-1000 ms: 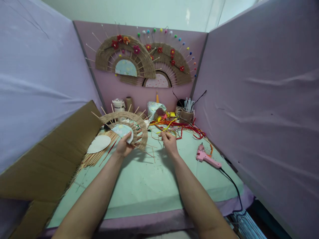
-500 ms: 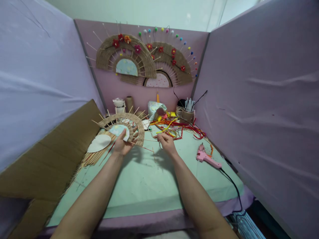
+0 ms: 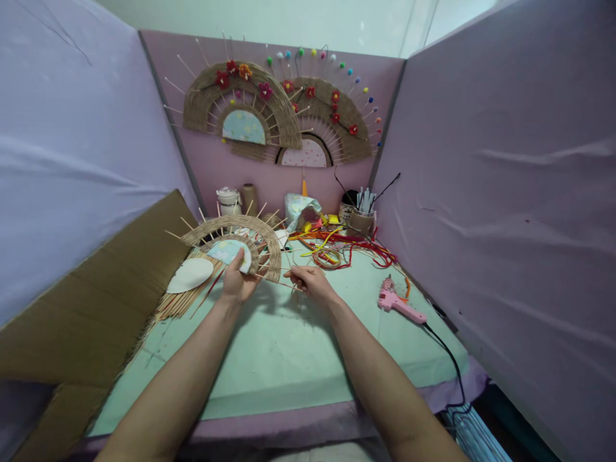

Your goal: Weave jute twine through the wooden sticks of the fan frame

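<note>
My left hand grips the base of a half-round fan of wooden sticks woven with jute twine, held upright above the green mat. Its centre is a pale patterned half disc. My right hand is closed in a pinch on a thin strand of jute twine at the fan's lower right edge, close to the protruding sticks.
A pink glue gun with a black cord lies right. Red, orange and yellow strips are piled behind. A white half disc rests on loose sticks. Cardboard leans left. Two finished fans hang on the back wall.
My right hand moved left and nearer, from the coloured strips toward the fan's right edge, drawing twine along. The left hand shifted the fan slightly left.
</note>
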The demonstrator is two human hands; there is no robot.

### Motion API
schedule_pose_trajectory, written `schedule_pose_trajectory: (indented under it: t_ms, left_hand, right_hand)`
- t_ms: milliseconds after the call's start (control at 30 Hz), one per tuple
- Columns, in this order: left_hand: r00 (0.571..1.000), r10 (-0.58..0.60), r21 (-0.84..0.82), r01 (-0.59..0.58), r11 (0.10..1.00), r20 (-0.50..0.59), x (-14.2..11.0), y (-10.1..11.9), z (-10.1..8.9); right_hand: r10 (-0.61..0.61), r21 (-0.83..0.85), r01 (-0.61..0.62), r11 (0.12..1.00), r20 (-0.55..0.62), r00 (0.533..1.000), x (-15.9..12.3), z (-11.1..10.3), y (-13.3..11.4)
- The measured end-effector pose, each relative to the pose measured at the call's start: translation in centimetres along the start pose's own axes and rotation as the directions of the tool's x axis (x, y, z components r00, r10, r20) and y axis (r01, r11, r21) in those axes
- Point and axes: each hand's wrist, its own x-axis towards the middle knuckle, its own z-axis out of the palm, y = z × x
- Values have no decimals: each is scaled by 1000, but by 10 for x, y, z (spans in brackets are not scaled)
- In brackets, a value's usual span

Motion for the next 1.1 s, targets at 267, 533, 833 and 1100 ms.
schedule_pose_trajectory:
  t_ms: [267, 533, 833, 1100]
  left_hand:
    - [1000, 6, -1, -6, 1000, 18, 2, -1, -2]
    - [1000, 8, -20, -8, 1000, -1, 3, -1, -5]
    - [998, 56, 62, -58, 996, 43, -2, -9, 3]
    - [995, -54, 210, 35, 977, 84, -1, -16, -3]
  right_hand:
    - [-14, -154, 23, 988, 56, 998, -4, 0, -5]
    - [-64, -217, 76, 973, 64, 996, -7, 3, -7]
    - [-135, -363, 146, 920, 56, 989, -8, 6, -4]
    - [-235, -362, 212, 908, -22, 972, -8, 10, -7]
